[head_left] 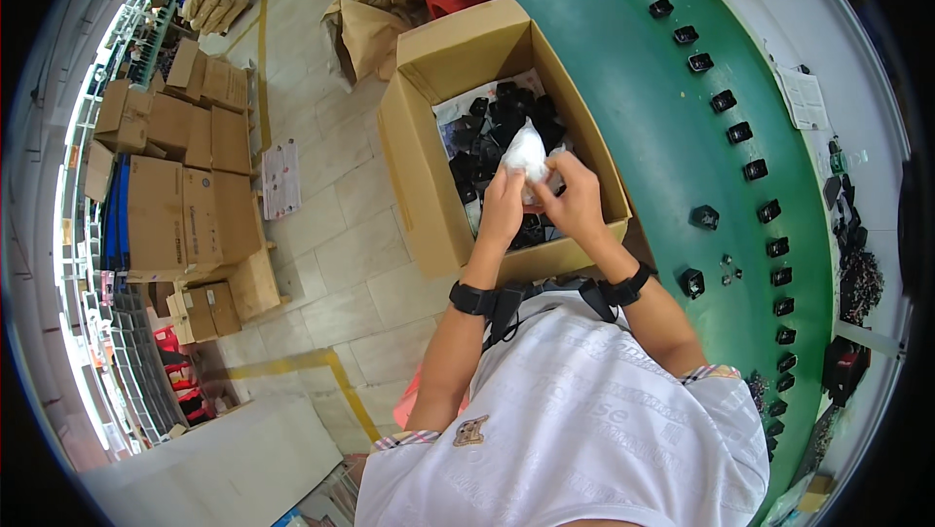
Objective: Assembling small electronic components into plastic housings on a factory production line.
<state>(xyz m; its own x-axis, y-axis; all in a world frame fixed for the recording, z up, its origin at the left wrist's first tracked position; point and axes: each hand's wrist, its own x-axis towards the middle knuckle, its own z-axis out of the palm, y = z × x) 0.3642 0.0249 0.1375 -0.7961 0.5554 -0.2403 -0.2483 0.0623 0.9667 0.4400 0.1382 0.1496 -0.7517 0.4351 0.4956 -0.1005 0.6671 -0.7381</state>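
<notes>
Head view: left hand (503,202) and right hand (577,194) each have a fingertip grip on a white wrapped bundle (527,151), held over the open cardboard carton (417,204) of black parts (476,153). Steadying it one-handed while the other pinches lightly should avoid tearing.

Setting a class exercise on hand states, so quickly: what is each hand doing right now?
Left hand: closed, holding the white bundle at its lower left.
Right hand: closed, fingers gripping the white bundle's lower right.
</notes>
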